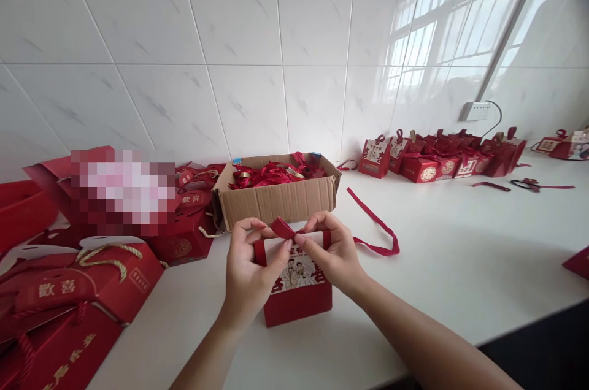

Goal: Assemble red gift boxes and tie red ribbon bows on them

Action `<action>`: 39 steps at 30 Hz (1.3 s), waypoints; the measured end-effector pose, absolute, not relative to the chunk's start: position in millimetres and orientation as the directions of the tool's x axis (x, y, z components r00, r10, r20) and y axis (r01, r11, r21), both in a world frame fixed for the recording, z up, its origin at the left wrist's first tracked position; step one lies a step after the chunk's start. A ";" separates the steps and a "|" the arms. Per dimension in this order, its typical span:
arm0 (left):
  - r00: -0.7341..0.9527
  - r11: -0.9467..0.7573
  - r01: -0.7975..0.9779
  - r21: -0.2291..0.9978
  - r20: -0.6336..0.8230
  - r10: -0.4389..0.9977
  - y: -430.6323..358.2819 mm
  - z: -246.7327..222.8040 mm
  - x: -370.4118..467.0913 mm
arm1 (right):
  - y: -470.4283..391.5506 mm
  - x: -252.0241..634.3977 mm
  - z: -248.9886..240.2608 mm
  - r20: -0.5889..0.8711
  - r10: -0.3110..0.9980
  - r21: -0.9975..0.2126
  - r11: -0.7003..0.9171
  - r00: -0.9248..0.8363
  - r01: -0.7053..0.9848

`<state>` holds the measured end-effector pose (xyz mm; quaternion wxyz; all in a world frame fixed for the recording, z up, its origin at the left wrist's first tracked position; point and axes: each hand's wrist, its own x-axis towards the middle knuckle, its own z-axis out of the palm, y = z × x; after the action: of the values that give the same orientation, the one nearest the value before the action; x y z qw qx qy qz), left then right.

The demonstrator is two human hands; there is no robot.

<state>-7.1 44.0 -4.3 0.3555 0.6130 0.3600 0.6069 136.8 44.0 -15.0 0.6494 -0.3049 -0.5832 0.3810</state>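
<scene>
A small red gift box (299,304) with a white printed front showing a cartoon couple stands on the white table in front of me. At its top, a dark red ribbon (282,228) forms a loop. My left hand (253,267) pinches the ribbon from the left, thumb against the box's upper front. From the right, my right hand (334,252) pinches the ribbon close to the left thumb. The fingertips of both hands nearly meet at the ribbon's middle. Behind my right hand, a loose ribbon length (377,237) curls over the table.
An open cardboard box (280,200) of red ribbons stands behind my hands. Red bags and boxes (138,279) crowd the left side. Finished-looking small red boxes (442,163) line the wall at right, near a power socket (476,111). Scissors (527,184) lie in front of them.
</scene>
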 end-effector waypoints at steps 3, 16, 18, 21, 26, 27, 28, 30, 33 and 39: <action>0.029 -0.527 0.010 0.850 0.526 0.850 41.0 -5.2 -7.8 | 43.6 135.4 -16.5 0.544 0.837 -0.831 0.547 0.058 -0.103; 0.029 -0.549 0.055 0.834 0.548 0.836 48.3 -13.0 -11.0 | 46.2 134.8 -17.3 0.504 0.863 -0.856 0.504 0.033 -0.113; 0.032 -0.559 0.041 0.828 0.558 0.829 49.7 -13.1 -11.7 | 46.6 135.3 -16.5 0.494 0.869 -0.861 0.492 0.023 -0.126; 0.034 -0.553 0.009 0.833 0.552 0.833 50.4 -11.7 -11.6 | 46.7 135.8 -14.4 0.484 0.875 -0.862 0.479 0.009 -0.169; 0.043 -0.534 -0.026 0.845 0.535 0.844 50.3 -8.4 -11.2 | 46.5 133.1 -12.0 0.450 0.893 -0.861 0.430 -0.012 -0.270; 0.041 -0.532 -0.027 0.847 0.532 0.846 50.3 -8.3 -11.1 | 46.9 132.8 -11.6 0.454 0.891 -0.856 0.434 -0.007 -0.281; 0.037 -0.527 -0.025 0.849 0.528 0.849 50.3 -8.5 -10.9 | 47.6 133.1 -11.1 0.460 0.888 -0.850 0.440 -0.002 -0.289; 0.022 -0.520 -0.016 0.854 0.521 0.853 50.1 -10.6 -10.4 | 49.5 136.5 -10.3 0.472 0.882 -0.846 0.450 -0.009 -0.286; 0.015 -0.514 0.012 0.858 0.514 0.858 49.8 -17.7 -11.3 | 51.4 150.3 -12.6 0.463 0.880 -0.878 0.440 -0.101 -0.190; 0.093 -0.527 -0.025 0.849 0.527 0.845 59.5 -39.0 -19.3 | 29.3 188.1 -41.0 0.366 0.859 -0.826 0.477 -0.357 0.300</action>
<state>-19.3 59.5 -39.0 0.3667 0.6419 0.3192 0.5930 188.1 29.3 -41.0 0.4158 -0.3854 -0.7520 0.3362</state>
